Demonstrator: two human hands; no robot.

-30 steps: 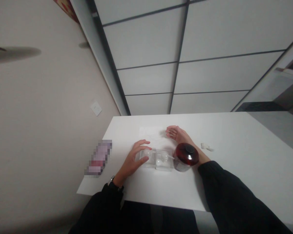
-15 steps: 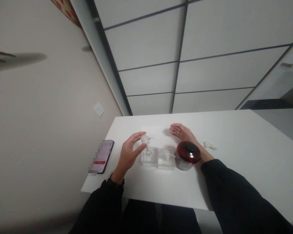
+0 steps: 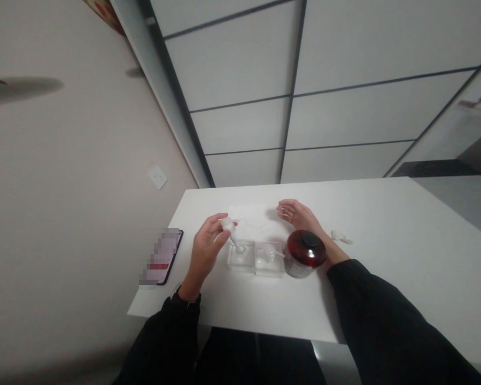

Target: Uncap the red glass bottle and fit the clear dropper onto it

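With my left hand (image 3: 205, 240) I am pinching a whitish pump head (image 3: 227, 224) between my thumb and fingers, and its tube is slanting down to the opening of the left clear container (image 3: 240, 262); I cannot tell how far inside it is reaching. The right clear container (image 3: 269, 264) is standing just beside it, wearing a pump (image 3: 270, 251) whose spout is pointing toward a jar (image 3: 305, 254) with a dark red top. My right hand (image 3: 299, 216) is lying beyond that jar, fingers loosely curled and holding nothing that I can see, my forearm passing behind it. All 3 vessels are resting on the white table (image 3: 244, 305). A phone (image 3: 170, 259) is lying near the left edge, and a crumpled white piece (image 3: 341, 237) is sitting right of my forearm.
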